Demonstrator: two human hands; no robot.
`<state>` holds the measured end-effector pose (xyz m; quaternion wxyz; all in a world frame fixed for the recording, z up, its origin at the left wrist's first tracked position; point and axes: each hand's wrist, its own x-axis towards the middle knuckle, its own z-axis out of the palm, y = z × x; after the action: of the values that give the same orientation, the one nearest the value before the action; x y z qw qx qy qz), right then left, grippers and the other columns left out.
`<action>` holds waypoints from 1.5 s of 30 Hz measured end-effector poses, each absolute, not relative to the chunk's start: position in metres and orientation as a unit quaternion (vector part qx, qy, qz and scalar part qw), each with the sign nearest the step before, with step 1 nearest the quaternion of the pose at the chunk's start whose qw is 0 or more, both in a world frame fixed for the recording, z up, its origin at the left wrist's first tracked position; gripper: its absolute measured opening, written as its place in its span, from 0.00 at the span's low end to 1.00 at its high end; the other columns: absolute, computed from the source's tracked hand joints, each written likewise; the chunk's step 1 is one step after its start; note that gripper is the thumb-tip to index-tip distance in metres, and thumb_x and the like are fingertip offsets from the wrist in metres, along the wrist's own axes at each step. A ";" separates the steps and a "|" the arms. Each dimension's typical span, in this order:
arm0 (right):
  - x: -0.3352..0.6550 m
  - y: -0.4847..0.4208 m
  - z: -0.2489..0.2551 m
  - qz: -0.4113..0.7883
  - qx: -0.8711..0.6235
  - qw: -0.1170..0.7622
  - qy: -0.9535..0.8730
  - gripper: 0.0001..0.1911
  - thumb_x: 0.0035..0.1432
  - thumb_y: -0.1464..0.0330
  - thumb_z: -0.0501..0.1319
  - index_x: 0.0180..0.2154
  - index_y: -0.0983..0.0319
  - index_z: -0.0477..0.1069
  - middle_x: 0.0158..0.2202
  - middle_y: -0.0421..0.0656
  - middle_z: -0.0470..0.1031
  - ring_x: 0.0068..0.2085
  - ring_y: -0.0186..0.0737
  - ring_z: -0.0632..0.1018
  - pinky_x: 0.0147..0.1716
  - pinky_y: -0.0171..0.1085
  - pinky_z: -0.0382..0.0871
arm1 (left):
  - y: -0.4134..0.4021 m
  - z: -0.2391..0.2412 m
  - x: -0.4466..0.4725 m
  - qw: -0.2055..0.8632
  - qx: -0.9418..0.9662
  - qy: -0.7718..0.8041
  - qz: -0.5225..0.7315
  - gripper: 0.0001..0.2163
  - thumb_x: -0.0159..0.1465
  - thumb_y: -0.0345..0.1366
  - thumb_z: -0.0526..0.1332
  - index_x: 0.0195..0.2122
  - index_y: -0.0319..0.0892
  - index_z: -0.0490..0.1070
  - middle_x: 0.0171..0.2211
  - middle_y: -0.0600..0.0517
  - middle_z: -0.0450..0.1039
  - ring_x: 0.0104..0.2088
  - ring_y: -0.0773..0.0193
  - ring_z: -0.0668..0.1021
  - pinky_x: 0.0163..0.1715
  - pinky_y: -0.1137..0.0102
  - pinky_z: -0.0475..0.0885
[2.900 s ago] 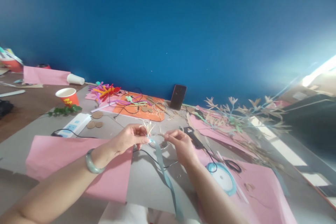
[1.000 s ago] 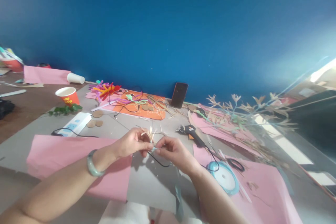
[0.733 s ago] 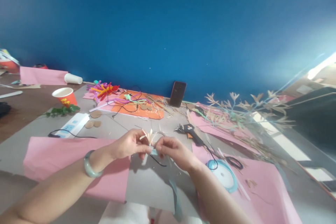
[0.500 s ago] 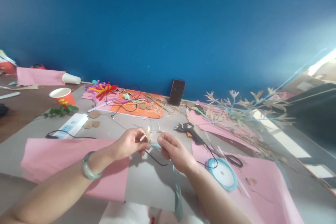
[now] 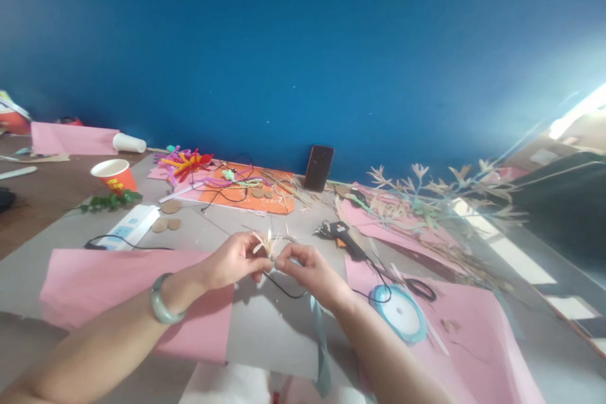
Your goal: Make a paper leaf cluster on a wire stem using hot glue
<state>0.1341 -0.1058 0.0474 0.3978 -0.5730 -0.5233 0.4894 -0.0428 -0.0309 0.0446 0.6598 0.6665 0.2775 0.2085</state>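
My left hand (image 5: 234, 259) pinches a small tuft of pale straw strips (image 5: 266, 243) between thumb and fingers, above the grey table (image 5: 265, 328). My right hand (image 5: 305, 268) meets it from the right and grips a light blue ribbon (image 5: 319, 341) against the base of the tuft. The ribbon hangs down from the hands toward me. A green bangle (image 5: 161, 300) sits on my left wrist. A thin black cord (image 5: 284, 290) loops on the table under the hands.
Pink paper sheets (image 5: 118, 290) lie left and right. A blue ribbon spool (image 5: 398, 314), a black glue gun (image 5: 343, 235), a white power strip (image 5: 130, 226), a red paper cup (image 5: 115, 175), pipe cleaners on orange paper (image 5: 246, 192), a dark phone (image 5: 319, 167) and straw branches (image 5: 426, 202) are spread about.
My right hand, first apart from the left with the ribbon stretched, has closed in on the tuft and shifted round its base. The hanging ribbon swung a little.
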 end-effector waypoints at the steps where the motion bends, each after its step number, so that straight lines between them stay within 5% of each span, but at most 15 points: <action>1: 0.134 -0.106 0.046 0.498 -0.568 0.402 -0.517 0.13 0.53 0.59 0.65 0.26 0.62 0.70 0.18 0.32 0.58 0.21 0.29 0.57 0.22 0.32 0.49 | -0.031 0.045 -0.043 0.657 0.668 0.278 0.210 0.10 0.56 0.35 0.66 0.29 0.39 0.65 0.19 0.58 0.67 0.18 0.71 0.73 0.20 0.77 0.67; 8: 0.132 -0.105 0.039 0.562 -0.487 0.446 -0.498 0.16 0.52 0.57 0.66 0.26 0.61 0.66 0.24 0.37 0.68 0.25 0.32 0.67 0.27 0.33 0.59 | -0.032 0.038 -0.040 0.648 0.665 0.293 0.231 0.07 0.57 0.33 0.64 0.29 0.39 0.65 0.20 0.58 0.66 0.19 0.72 0.72 0.20 0.77 0.67; 12: 0.133 -0.106 0.039 0.563 -0.500 0.437 -0.491 0.14 0.56 0.58 0.62 0.28 0.60 0.64 0.17 0.33 0.62 0.20 0.30 0.60 0.21 0.32 0.53 | -0.033 0.032 -0.037 0.652 0.647 0.298 0.259 0.07 0.57 0.33 0.64 0.31 0.39 0.65 0.22 0.58 0.66 0.20 0.73 0.72 0.22 0.77 0.68; 20: 0.133 -0.108 0.051 0.380 -0.559 0.410 -0.612 0.12 0.58 0.63 0.60 0.25 0.61 0.68 0.24 0.38 0.70 0.27 0.34 0.69 0.29 0.34 0.60 | -0.032 0.026 -0.036 0.687 0.598 0.288 0.295 0.10 0.56 0.35 0.66 0.33 0.38 0.65 0.22 0.57 0.69 0.18 0.72 0.73 0.21 0.76 0.67; 28: 0.139 -0.105 0.043 0.463 -0.526 0.400 -0.591 0.13 0.57 0.61 0.62 0.26 0.62 0.69 0.23 0.38 0.71 0.26 0.34 0.70 0.27 0.33 0.61 | -0.031 0.022 -0.034 0.697 0.597 0.276 0.286 0.12 0.56 0.38 0.67 0.33 0.38 0.65 0.20 0.57 0.69 0.19 0.71 0.73 0.22 0.75 0.67; 31: 0.143 -0.103 0.043 0.464 -0.524 0.366 -0.614 0.13 0.55 0.59 0.64 0.26 0.61 0.72 0.28 0.42 0.76 0.31 0.39 0.75 0.33 0.37 0.66 | -0.031 0.018 -0.034 0.704 0.600 0.270 0.267 0.13 0.55 0.39 0.68 0.31 0.39 0.65 0.20 0.57 0.68 0.18 0.72 0.72 0.20 0.76 0.66; 34: 0.150 -0.101 0.053 0.411 -0.496 0.501 -0.578 0.15 0.53 0.54 0.65 0.37 0.57 0.76 0.48 0.46 0.76 0.49 0.48 0.75 0.48 0.45 0.66 | -0.031 0.017 -0.034 0.709 0.597 0.270 0.261 0.13 0.54 0.39 0.68 0.31 0.38 0.66 0.23 0.56 0.69 0.18 0.72 0.72 0.21 0.75 0.67; 38: 0.158 -0.099 0.065 0.412 -0.370 0.730 -0.400 0.35 0.55 0.38 0.44 0.58 0.47 0.63 0.64 0.43 0.61 0.61 0.51 0.65 0.54 0.53 0.64 | -0.029 0.017 -0.035 0.705 0.596 0.275 0.268 0.13 0.54 0.38 0.68 0.31 0.38 0.66 0.23 0.56 0.69 0.18 0.72 0.72 0.21 0.75 0.67; 40: 0.157 -0.098 0.060 0.442 -0.394 0.708 -0.384 0.35 0.56 0.39 0.47 0.59 0.47 0.62 0.62 0.44 0.64 0.61 0.50 0.66 0.54 0.54 0.64 | -0.029 0.017 -0.035 0.701 0.604 0.268 0.267 0.12 0.55 0.38 0.68 0.31 0.38 0.66 0.22 0.56 0.68 0.18 0.72 0.72 0.21 0.75 0.67; 43: 0.146 -0.100 0.044 0.472 -0.506 0.559 -0.456 0.29 0.51 0.52 0.67 0.53 0.54 0.69 0.54 0.48 0.72 0.56 0.50 0.71 0.53 0.50 0.65 | -0.030 0.018 -0.036 0.693 0.615 0.263 0.268 0.13 0.55 0.38 0.68 0.31 0.38 0.65 0.21 0.57 0.68 0.19 0.72 0.72 0.21 0.76 0.67; 45: 0.137 -0.101 0.036 0.479 -0.535 0.485 -0.499 0.26 0.48 0.56 0.70 0.47 0.59 0.72 0.47 0.49 0.76 0.50 0.48 0.75 0.49 0.47 0.68 | -0.031 0.020 -0.035 0.693 0.614 0.266 0.271 0.14 0.54 0.38 0.69 0.31 0.39 0.65 0.21 0.58 0.67 0.19 0.72 0.71 0.21 0.76 0.66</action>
<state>0.1368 -0.1006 0.0357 0.4854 -0.5347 -0.4990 0.4791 -0.0354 -0.0310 0.0201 0.6925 0.6135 0.2656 0.2710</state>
